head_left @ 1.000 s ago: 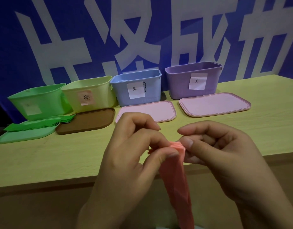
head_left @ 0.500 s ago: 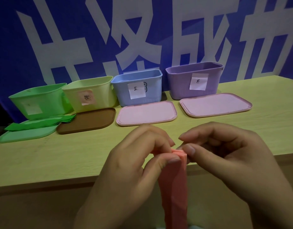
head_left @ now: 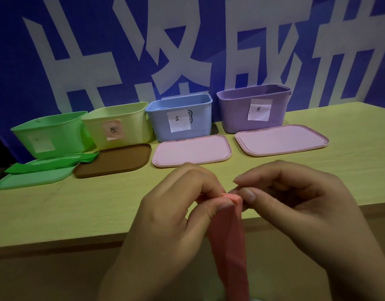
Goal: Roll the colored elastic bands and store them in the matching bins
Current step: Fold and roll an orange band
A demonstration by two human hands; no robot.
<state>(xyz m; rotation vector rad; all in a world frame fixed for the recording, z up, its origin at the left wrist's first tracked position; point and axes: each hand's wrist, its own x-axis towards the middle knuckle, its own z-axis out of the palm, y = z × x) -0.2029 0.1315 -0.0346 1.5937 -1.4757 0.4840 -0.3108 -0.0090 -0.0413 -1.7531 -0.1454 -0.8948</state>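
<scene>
— Behind our pale wooden table [head_left: 57, 213] hangs a blue banner with large white characters [head_left: 187, 40]. Why do we hold the band out here, off the near edge?

— So its tail can hang free. Our left hand [head_left: 165, 224] pinches the top of the long salmon-pink elastic band [head_left: 228, 235] between thumb and fingertips, and our right hand [head_left: 306, 213] pinches the same folded end from the other side. Both hands grip it, and that end looks to be the start of a roll; the rest drops below the table edge, out of view.

— And the bins?

— Four open plastic bins in a row along the far side, probably so we can drop rolls straight in: a green bin [head_left: 50, 133] far left, a pale yellow-green bin with a pinkish label [head_left: 120, 124], a light blue bin with a white label [head_left: 178, 116], and a purple bin with a white label [head_left: 252, 107] to the right.

— Lids?

— Four, each lying flat just in front of its bin: a green lid [head_left: 33, 179], a brown lid [head_left: 113, 159], and two pink lids, one [head_left: 191, 151] and a larger one [head_left: 280, 140].

— Other bands?

— One flat green elastic band [head_left: 55, 164] lies across the green lid, apparently waiting. We judge the pink one belongs in the pinkish-labelled bin, though we cannot read the label.
</scene>
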